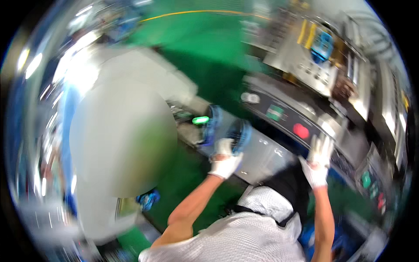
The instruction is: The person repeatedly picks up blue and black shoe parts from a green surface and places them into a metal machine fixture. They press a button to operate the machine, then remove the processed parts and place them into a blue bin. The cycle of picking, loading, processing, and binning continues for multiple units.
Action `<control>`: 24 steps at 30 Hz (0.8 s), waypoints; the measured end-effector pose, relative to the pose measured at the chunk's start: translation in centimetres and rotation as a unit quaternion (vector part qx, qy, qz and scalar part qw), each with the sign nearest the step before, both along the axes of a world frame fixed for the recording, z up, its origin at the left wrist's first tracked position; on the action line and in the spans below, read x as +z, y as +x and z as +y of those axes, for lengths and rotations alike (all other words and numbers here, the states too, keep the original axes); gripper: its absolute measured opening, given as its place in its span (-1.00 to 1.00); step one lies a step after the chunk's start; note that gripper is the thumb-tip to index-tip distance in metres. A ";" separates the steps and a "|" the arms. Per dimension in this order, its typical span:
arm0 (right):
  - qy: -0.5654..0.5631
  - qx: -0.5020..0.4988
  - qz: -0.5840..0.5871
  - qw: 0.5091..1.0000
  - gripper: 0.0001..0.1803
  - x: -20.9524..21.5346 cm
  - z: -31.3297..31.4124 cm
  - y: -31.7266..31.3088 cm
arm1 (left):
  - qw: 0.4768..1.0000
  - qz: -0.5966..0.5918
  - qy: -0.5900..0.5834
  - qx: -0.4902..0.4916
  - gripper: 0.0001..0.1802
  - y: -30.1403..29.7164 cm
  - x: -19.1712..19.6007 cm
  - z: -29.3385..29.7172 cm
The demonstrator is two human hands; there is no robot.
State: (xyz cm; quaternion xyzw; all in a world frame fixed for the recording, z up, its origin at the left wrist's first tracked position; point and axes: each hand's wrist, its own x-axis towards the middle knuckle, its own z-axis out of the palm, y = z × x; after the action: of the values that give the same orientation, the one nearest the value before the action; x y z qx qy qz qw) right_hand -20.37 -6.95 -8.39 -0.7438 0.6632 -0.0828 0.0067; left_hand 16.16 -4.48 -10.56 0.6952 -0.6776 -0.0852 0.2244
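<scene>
My left hand point(225, 162), in a white glove, is closed on the lower end of a blue and black curved part point(240, 134). A similar blue and black part point(212, 124) stands to its left, by a small glowing green light point(200, 120). My right hand point(319, 160), also gloved in white, has its fingers stretched out and holds nothing. It is at the near edge of a dark control panel point(273, 102), just right of a round red button point(300, 130). Motion blur hides fine detail.
A grey metal plate point(262, 159) lies between my hands. Beyond the panel stands a machine point(301, 70) carrying a blue part point(322, 45). A large pale rounded housing point(124, 131) fills the left. Green floor point(196, 39) shows at the far side. Another blue item point(148, 199) sits low at left.
</scene>
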 end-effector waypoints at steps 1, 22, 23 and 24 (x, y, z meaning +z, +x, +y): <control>-0.030 0.020 -0.130 0.991 0.11 -2.3 3.1 -2.7 | 0.987 0.111 0.093 0.072 -0.26 -1.2 -1.4 2.3; 0.194 -0.113 -0.445 0.867 -0.11 6.3 27.6 -18.9 | 0.968 0.003 0.200 0.149 0.00 -9.5 -6.0 7.6; 0.201 -0.113 -0.457 0.859 -0.11 6.4 27.8 -18.1 | 0.959 -0.020 0.217 0.182 -0.06 -8.4 -6.6 7.8; 0.223 -0.098 -0.430 0.869 -0.10 5.8 28.2 -17.9 | 0.965 -0.011 0.192 0.179 -0.03 -7.3 -7.2 8.7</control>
State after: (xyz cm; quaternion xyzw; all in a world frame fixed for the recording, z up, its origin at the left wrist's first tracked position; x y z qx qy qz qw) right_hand -38.25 21.28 -2.60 -0.5449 0.6647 -0.2443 0.4489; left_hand 8.85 4.20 -17.76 0.8362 -0.5154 -0.1641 0.0907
